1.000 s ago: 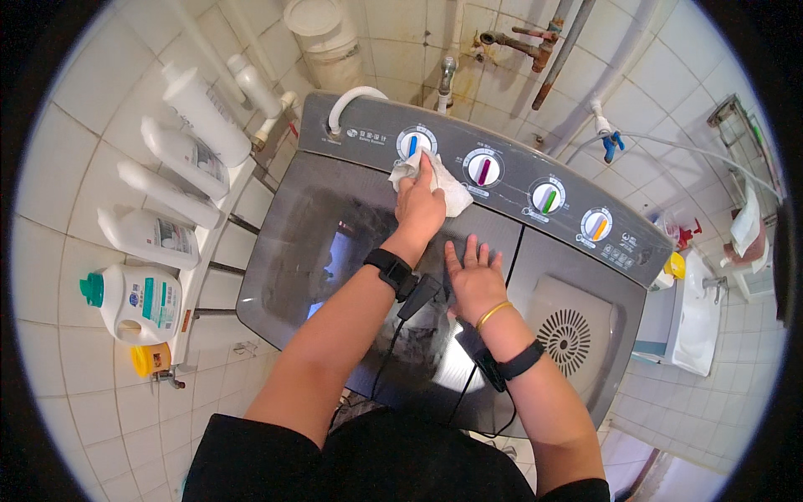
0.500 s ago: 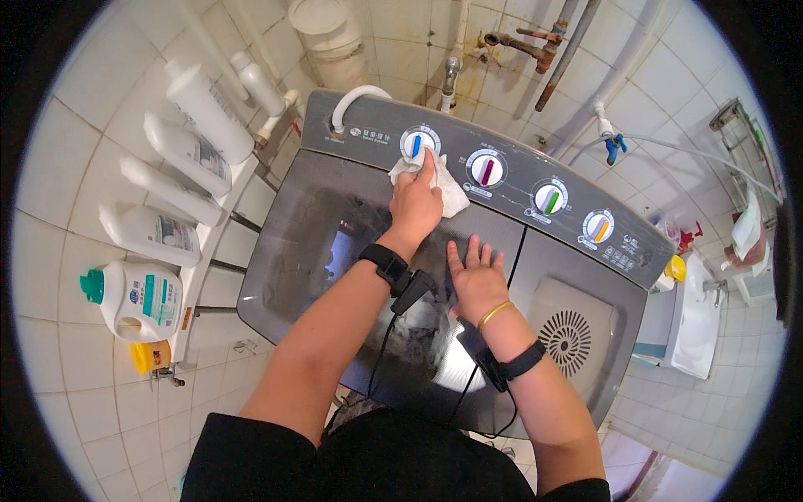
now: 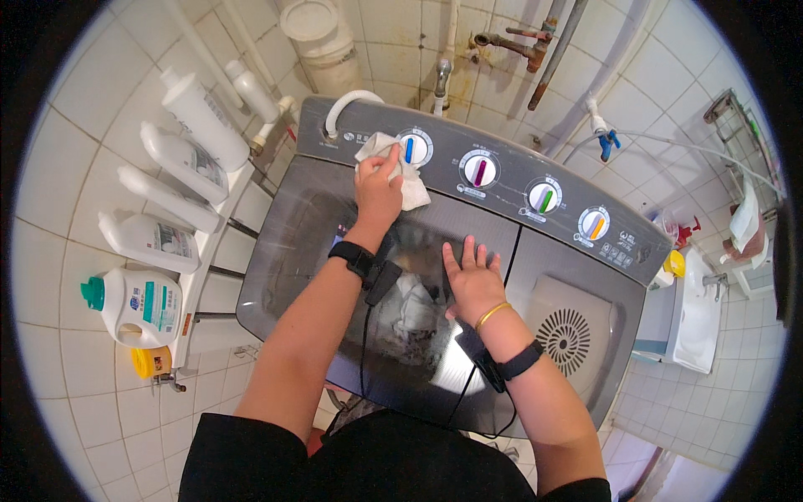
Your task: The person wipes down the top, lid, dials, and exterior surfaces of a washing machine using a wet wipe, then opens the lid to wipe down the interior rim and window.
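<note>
- Left grip (image 3: 379, 194): fingers partly curled, narrow, holding a crumpled white cloth (image 3: 413, 189) against the grey control panel (image 3: 512, 189) of a twin-tub washing machine (image 3: 280, 197).
- The white cloth lies under the left grip's fingers, spilling out above them and to their right; the thumb's hold on it cannot be made out.
- Just right of the left grip's index fingertip is the blue knob (image 3: 409, 151); contact between them cannot be told.
- Right grip (image 3: 477, 286): wide, fingers spread, palm down on the dark lid (image 3: 435, 251), grasping nothing.
- Above and right of the right grip stand the purple knob (image 3: 479, 172) and the green knob (image 3: 546, 201).
- Right of the right grip is a round slotted vent (image 3: 564, 332).
- Above the left grip, a white hose (image 3: 355, 98) curves over the panel.
</note>
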Motion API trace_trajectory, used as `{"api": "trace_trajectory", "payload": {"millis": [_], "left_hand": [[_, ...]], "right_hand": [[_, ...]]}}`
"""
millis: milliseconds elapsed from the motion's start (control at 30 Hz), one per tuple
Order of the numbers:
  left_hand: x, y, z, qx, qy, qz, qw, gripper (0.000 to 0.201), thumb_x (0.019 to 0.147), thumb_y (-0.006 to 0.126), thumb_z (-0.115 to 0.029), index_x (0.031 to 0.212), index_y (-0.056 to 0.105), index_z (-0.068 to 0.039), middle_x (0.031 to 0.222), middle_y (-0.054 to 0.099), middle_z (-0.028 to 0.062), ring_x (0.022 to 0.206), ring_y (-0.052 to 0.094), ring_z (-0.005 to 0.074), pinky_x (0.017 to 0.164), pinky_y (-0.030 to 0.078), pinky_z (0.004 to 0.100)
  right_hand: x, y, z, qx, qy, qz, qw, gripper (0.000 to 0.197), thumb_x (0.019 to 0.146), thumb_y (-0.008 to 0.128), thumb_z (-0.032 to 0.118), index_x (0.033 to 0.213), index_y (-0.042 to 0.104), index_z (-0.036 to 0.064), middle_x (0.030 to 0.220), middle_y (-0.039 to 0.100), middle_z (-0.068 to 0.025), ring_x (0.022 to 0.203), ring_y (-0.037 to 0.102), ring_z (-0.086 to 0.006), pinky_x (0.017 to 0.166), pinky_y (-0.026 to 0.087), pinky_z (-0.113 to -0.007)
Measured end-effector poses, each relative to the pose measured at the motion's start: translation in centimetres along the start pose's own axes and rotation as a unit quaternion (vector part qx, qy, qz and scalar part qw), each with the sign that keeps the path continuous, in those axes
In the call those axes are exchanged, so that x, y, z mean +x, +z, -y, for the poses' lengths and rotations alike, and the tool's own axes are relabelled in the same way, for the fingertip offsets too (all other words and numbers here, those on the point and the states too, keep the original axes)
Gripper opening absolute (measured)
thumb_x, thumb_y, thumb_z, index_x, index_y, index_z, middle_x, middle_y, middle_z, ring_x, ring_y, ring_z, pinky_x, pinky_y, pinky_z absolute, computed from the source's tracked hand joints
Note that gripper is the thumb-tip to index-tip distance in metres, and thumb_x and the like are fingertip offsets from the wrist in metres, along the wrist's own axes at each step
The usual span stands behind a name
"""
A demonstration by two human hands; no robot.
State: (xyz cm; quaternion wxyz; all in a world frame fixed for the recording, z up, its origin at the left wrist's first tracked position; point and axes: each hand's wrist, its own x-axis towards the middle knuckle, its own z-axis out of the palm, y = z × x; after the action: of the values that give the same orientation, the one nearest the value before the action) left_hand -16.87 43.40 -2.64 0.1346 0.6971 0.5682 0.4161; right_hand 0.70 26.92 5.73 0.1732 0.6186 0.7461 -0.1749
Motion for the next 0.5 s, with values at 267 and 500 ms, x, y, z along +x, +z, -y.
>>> {"api": "trace_trajectory", "payload": {"millis": [267, 500], "left_hand": [[-0.6, -0.6, 0.0, -0.007, -0.006, 0.023, 1.0, 0.051, 0.079, 0.074, -0.01, 0.126, 0.068, -0.029, 0.115, 0.059, 0.0071, 0.109, 0.055, 0.0305, 0.097, 0.044, 0.0407], [4.2, -0.6, -0.3, -0.08, -0.035, 0.037, 0.996, 0.057, 0.076, 0.073, 0.003, 0.127, 0.068, -0.02, 0.116, 0.058, 0.014, 0.108, 0.058, 0.0299, 0.098, 0.046, 0.0359]], "right_hand": [[0.6, 0.2, 0.4, -0.047, 0.004, 0.009, 0.999, 0.119, 0.065, 0.089, 0.03, 0.157, 0.017, 0.0062, 0.156, 0.018, -0.0347, 0.142, 0.028, -0.0503, 0.116, 0.023, -0.059], [0.7, -0.1, 1.0, -0.05, 0.004, 0.011, 0.999, 0.119, 0.066, 0.089, 0.031, 0.157, 0.017, 0.0064, 0.156, 0.018, -0.035, 0.142, 0.029, -0.0501, 0.116, 0.023, -0.058]]}}
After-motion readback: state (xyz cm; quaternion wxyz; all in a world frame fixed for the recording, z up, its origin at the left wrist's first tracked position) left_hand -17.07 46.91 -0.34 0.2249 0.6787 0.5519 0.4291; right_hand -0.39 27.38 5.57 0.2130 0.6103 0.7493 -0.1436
